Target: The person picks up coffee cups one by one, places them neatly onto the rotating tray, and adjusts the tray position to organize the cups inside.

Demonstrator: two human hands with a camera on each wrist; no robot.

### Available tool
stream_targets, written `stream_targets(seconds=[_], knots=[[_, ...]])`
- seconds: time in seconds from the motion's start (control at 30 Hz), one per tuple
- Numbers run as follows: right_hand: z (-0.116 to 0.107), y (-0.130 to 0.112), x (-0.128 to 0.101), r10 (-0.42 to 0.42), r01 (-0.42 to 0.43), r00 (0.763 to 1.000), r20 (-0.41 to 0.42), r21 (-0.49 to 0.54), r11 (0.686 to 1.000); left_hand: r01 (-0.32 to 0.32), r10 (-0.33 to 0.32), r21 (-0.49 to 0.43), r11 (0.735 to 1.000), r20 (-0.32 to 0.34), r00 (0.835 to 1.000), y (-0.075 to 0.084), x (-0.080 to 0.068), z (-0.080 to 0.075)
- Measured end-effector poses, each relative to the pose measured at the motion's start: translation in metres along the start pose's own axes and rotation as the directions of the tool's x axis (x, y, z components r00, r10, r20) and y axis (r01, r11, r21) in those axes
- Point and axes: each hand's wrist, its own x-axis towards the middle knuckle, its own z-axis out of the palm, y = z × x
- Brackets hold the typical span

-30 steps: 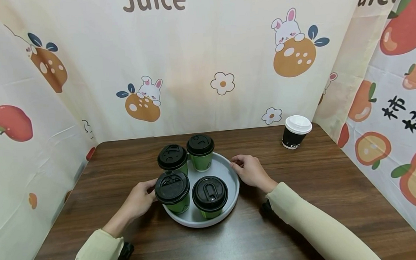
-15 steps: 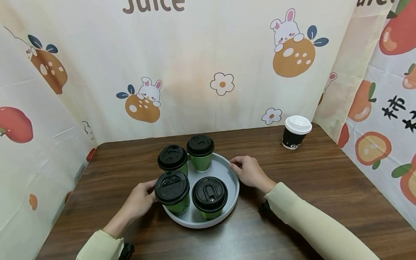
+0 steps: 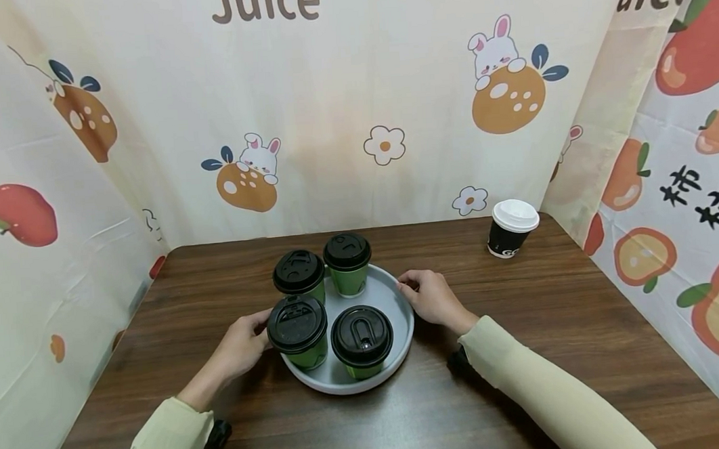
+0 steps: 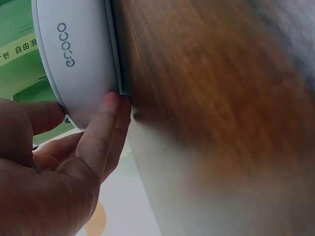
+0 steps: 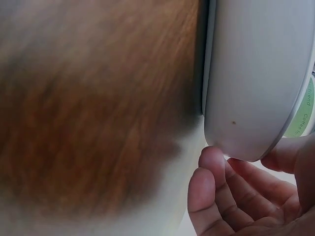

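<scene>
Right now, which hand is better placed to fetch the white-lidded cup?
Probably the right hand. It rests at the tray rim's right side, nearer the white-lidded cup at the table's far right. The left hand is at the opposite rim.

A dark wooden tabletop (image 3: 560, 322) is stretching out under everything, its grain running left to right. Near its far right corner a black paper cup (image 3: 509, 233) with a white lid is standing upright, well apart from the middle. Cream cloth backdrops (image 3: 304, 105) are hanging round three sides, showing the word "Juice", rabbits on oranges, small flowers, red and orange fruit, and black characters on the right panel.
</scene>
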Motion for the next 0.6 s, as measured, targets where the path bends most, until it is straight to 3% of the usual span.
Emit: stream_targets(seconds=[0.4, 0.6], knots=[[-0.0008, -0.0002, -0.003, 0.022, -0.022, 0.999, 0.028, 0.01, 1.0, 0.014, -0.014, 0.012, 1.0, -0.009, 1.0, 0.002, -0.0034, -0.0049], [-0.0015, -0.0015, -0.0048, 0.023, -0.024, 0.999, 0.032, 0.011, 1.0, 0.027, -0.028, -0.032, 0.999, -0.01, 1.0, 0.003, -0.0053, -0.0052]])
